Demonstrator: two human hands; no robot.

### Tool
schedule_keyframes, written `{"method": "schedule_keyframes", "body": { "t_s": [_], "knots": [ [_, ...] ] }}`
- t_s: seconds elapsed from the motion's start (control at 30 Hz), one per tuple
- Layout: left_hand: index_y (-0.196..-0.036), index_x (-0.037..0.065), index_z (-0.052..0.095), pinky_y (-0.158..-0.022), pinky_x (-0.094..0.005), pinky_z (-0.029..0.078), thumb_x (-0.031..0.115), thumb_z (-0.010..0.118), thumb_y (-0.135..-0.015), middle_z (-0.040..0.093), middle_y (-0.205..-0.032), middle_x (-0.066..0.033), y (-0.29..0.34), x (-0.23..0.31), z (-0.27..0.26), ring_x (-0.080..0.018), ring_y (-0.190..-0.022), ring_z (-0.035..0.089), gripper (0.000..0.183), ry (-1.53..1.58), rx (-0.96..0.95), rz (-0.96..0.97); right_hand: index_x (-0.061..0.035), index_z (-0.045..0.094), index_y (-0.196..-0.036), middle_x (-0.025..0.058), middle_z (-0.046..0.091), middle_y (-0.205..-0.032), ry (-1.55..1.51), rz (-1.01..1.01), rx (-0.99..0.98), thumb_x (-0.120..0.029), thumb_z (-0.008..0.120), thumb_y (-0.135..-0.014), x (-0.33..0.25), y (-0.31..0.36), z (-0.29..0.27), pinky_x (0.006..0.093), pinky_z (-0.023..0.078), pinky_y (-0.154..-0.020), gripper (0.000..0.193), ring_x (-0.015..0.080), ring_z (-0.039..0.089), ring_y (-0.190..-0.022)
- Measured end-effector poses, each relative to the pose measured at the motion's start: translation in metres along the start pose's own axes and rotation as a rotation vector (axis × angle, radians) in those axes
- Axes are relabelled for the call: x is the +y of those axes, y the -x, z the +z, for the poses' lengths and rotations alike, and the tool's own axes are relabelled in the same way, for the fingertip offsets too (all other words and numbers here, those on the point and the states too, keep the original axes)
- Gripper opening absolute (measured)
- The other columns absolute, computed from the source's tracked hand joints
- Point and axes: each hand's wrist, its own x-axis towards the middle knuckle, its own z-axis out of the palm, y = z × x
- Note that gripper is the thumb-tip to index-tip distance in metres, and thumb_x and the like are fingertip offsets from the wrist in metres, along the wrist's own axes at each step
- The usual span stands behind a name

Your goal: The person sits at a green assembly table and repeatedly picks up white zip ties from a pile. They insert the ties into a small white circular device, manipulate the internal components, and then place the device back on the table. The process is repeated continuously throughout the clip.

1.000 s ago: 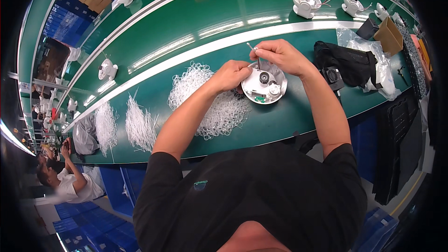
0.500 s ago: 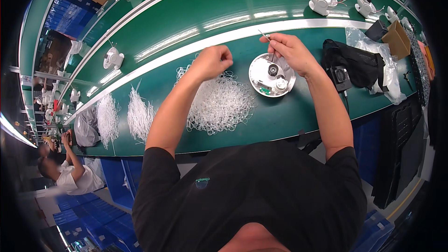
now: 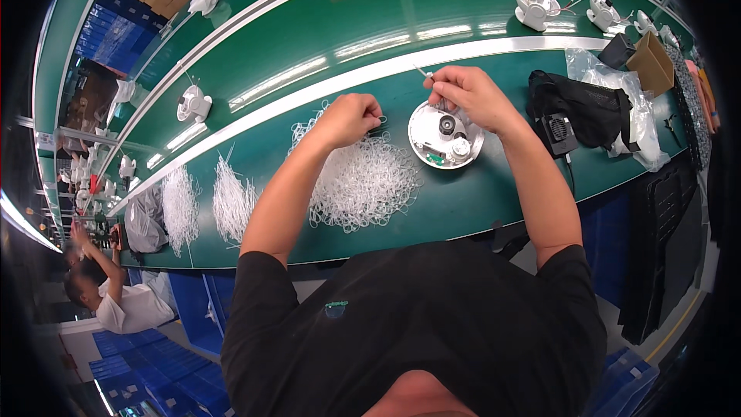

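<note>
My left hand (image 3: 349, 119) is closed in a pinch above the far part of a heap of small white plastic loops (image 3: 363, 189). A thin white loop (image 3: 382, 119) shows at its fingertips. To its right a round white plastic housing (image 3: 421, 133) lies open side up, with a black round part (image 3: 447, 124), a white gear-like part (image 3: 461, 146) and a small green board (image 3: 434, 160) inside. My right hand (image 3: 472, 97) is over the housing's far edge, its fingers closed on a thin pale strip (image 3: 420, 70). Its fingers hide part of the strip.
Two piles of white plastic strips (image 3: 181, 208) (image 3: 233, 199) lie left on the green bench. At right sit a black bag (image 3: 583, 104), clear plastic and an open cardboard box (image 3: 651, 63). White fan-like units (image 3: 535, 9) stand on the green conveyor beyond. A person in white works far left.
My left hand has shifted slightly right and nearer, and a loop now shows at its fingertips. The right hand has moved a little left and nearer. The person at far left has raised an arm.
</note>
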Motion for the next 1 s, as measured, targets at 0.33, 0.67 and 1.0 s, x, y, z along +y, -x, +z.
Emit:
{"method": "schedule_keyframes", "body": {
  "t_s": [0.33, 0.67, 1.0],
  "knots": [
    [-0.094, 0.001, 0.064, -0.071, -0.023, 0.051, 0.007, 0.075, -0.088, 0.069, -0.084, -0.0036, -0.012, 0.03, 0.0, -0.0092, -0.078, 0.063, 0.013, 0.773, 0.265, 0.204, 0.0004, 0.069, -0.099, 0.0055, 0.069, -0.079, 0.234, -0.103, 0.029, -0.018, 0.059, -0.095, -0.001, -0.006, 0.009, 0.0285, 0.05, -0.067, 0.022, 0.011, 0.062, -0.071],
    [-0.101, -0.002, 0.064, -0.075, -0.0293, 0.056, 0.003, 0.073, -0.088, 0.07, -0.094, -0.0096, -0.025, 0.043, 0.034, -0.0149, -0.081, 0.066, 0.016, 1.056, 0.414, 0.322, 0.0008, 0.069, -0.099, 0.005, 0.068, -0.078, 0.131, -0.039, 0.056, -0.018, 0.058, -0.096, 0.002, -0.005, 0.008, 0.0284, 0.051, -0.069, 0.022, 0.0115, 0.063, -0.073],
    [-0.104, -0.004, 0.064, -0.069, -0.025, 0.056, 0.002, 0.073, -0.087, 0.07, -0.091, -0.0086, -0.024, 0.054, 0.038, -0.0115, -0.078, 0.065, 0.02, 1.011, 0.27, 0.248, 0.0013, 0.072, -0.1, 0.0086, 0.071, -0.076, 0.054, -0.062, 0.06, -0.016, 0.062, -0.093, 0.008, -0.005, 0.006, 0.0295, 0.053, -0.068, 0.021, 0.0134, 0.067, -0.072]
  ]
}}
